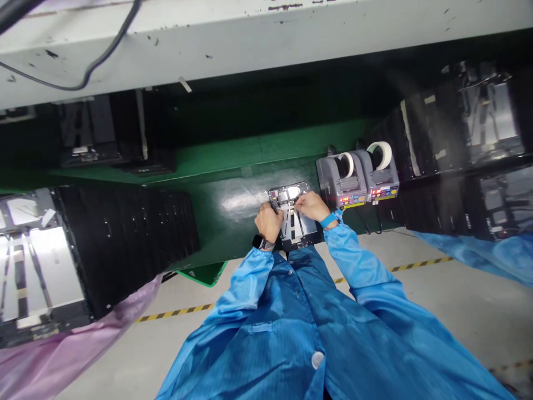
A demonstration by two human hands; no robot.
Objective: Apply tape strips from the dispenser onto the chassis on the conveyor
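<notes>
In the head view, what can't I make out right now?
Head view throughout:
Anything the right hand may pinch: too small, covered by that hand.
Part of the panel at the left hand: covered by it.
Readouts on the tape dispensers: too small.
Wearer of the pink garment: cut off by frame edges.

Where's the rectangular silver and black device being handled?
In the head view, the device is just right of centre at the green tabletop's near edge, left of two grey tape dispensers, left hand and right hand on it.
</notes>
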